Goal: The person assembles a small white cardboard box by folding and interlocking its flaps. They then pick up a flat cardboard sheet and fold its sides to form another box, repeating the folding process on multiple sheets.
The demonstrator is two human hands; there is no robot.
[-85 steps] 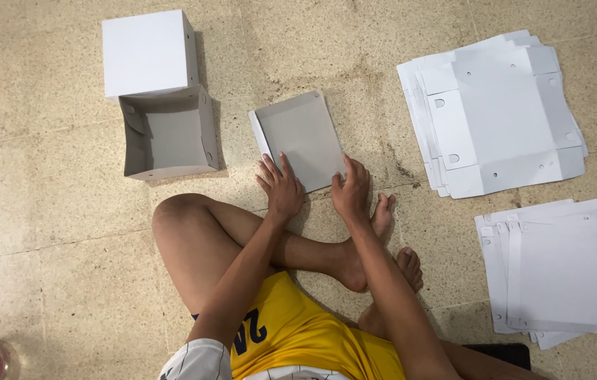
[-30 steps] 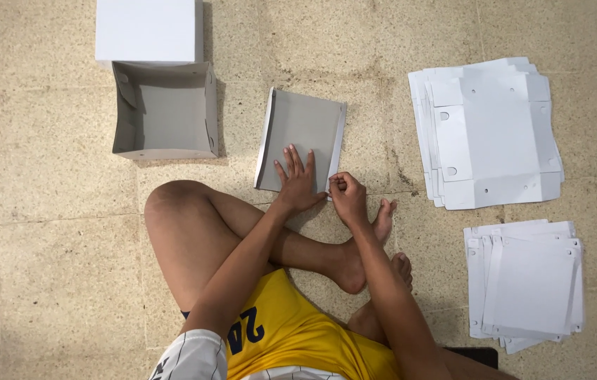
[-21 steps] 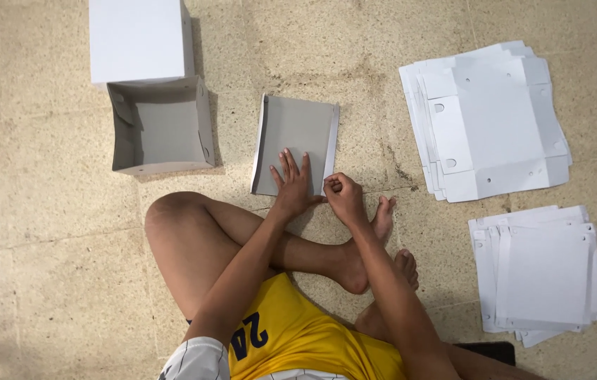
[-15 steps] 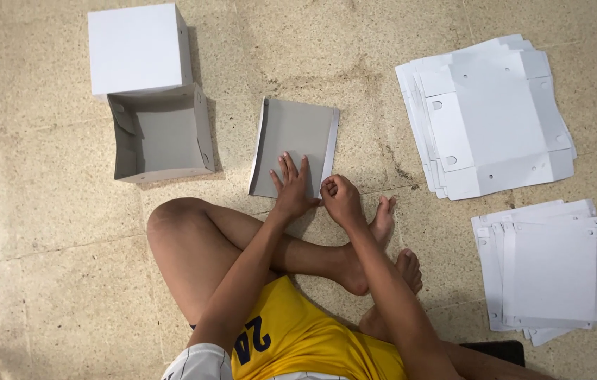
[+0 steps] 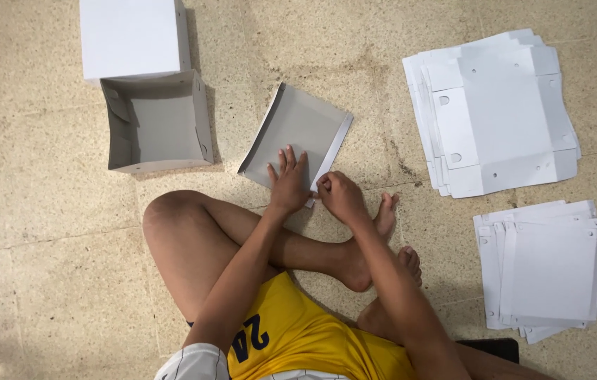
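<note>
A grey cardboard sheet (image 5: 298,130) with its two long side flaps folded up lies on the floor in front of my crossed legs. My left hand (image 5: 288,181) presses flat on its near end, fingers spread. Beside it, my right hand (image 5: 341,197) pinches the sheet's near right corner flap with closed fingers.
An open assembled box (image 5: 158,123) stands at the upper left, with a closed white box (image 5: 133,35) just behind it. A stack of flat white box blanks (image 5: 503,105) lies at the upper right and a second stack (image 5: 548,271) at the lower right. The floor is speckled stone tile.
The sheet's side flaps have been folded up since the earliest frame. My right hand has shifted to the near right corner while my left hand stays pressed on the sheet.
</note>
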